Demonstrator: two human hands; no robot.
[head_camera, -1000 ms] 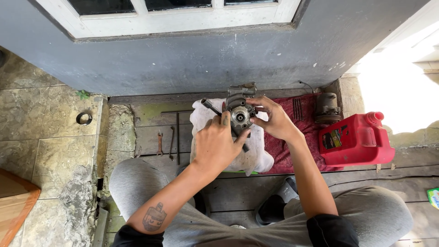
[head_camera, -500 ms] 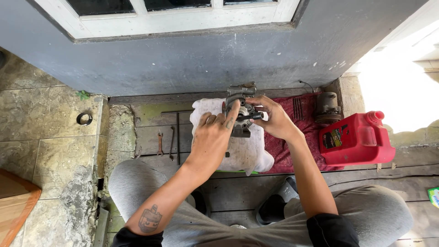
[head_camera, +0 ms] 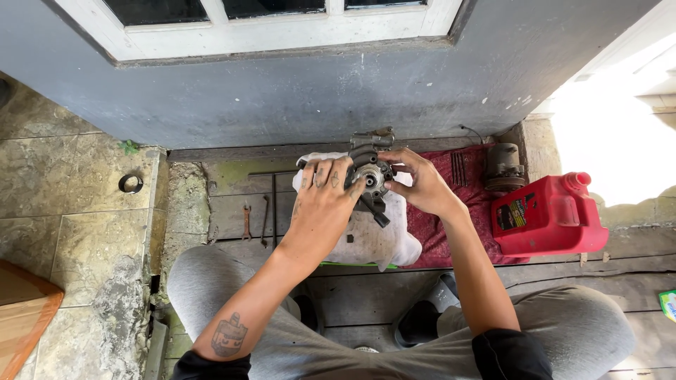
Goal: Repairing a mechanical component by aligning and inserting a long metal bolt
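A: What is in the hands?

B: A dark metal engine part [head_camera: 371, 176] with a round hub at its middle, held up over a soiled white cloth [head_camera: 373, 239] near the centre of the view.

A: How do the fingers sit?

B: The left hand [head_camera: 325, 200] wraps the part from nine o'clock, fingers curled close around its rim and a fingertip by the hub. The right hand [head_camera: 421, 186] grips it from three o'clock, fingers bent tight on the edge.

A: And round about?

B: A red cloth [head_camera: 458, 211] lies under the white one, spreading toward three o'clock. On it, at two o'clock from the part, stands a grey cylindrical component [head_camera: 503, 167]; further at three o'clock sits a red plastic jug [head_camera: 549, 214]. At nine o'clock a small wrench [head_camera: 246, 222] lies on the wooden boards [head_camera: 225, 211], and far out at nine a metal ring [head_camera: 130, 184] rests on the stone tiles [head_camera: 63, 211]. At twelve runs a grey wall [head_camera: 282, 91].
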